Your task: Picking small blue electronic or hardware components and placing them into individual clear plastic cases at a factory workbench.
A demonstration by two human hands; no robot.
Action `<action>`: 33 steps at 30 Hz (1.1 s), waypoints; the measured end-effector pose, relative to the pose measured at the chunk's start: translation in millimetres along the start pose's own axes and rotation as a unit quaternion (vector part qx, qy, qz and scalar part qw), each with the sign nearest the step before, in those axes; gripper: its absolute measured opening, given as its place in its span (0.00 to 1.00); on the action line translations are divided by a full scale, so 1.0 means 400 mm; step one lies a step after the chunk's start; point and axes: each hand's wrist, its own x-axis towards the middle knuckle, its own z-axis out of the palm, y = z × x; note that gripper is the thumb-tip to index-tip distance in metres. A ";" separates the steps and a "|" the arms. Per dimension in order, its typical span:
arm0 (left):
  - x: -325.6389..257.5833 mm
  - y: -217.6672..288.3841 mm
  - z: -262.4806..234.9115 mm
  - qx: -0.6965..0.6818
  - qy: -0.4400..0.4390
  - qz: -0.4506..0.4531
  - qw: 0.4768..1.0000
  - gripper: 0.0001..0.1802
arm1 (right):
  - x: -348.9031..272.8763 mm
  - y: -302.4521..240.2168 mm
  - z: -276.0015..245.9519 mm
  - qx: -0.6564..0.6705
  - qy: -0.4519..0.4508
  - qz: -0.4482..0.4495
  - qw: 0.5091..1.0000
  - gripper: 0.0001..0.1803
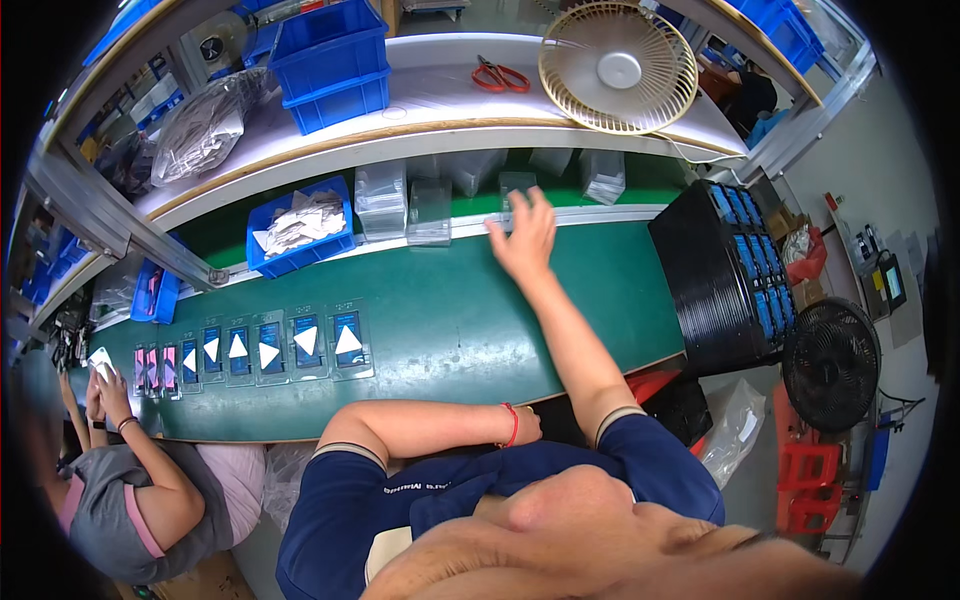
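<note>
My right hand (526,238) reaches across the green bench with its fingers spread. Its fingertips overlap a clear plastic blister tray (518,182) at the back ledge; whether they touch it, I cannot tell. To its left stand another clear tray (430,215) and a stack of clear trays (381,200). My left hand (526,426), below a red bracelet, rests by the bench's front edge close to my body, its fingers hidden. On the left half of the bench, a row of clear trays (348,345) holds dark blue pieces with white triangles; pink-and-dark pieces lie at its left end.
A blue bin (300,232) of white pieces sits at the back left. At right stands a black rack (712,280) with blue items. A beige fan (618,70) and red-handled pliers (500,76) lie on the shelf. A co-worker's hands (108,392) hold something white at far left.
</note>
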 end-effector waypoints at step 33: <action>-0.266 -0.187 -0.087 -0.683 0.684 0.051 0.249 0.07 | -0.265 0.040 -0.315 0.412 -0.142 0.297 0.850 0.30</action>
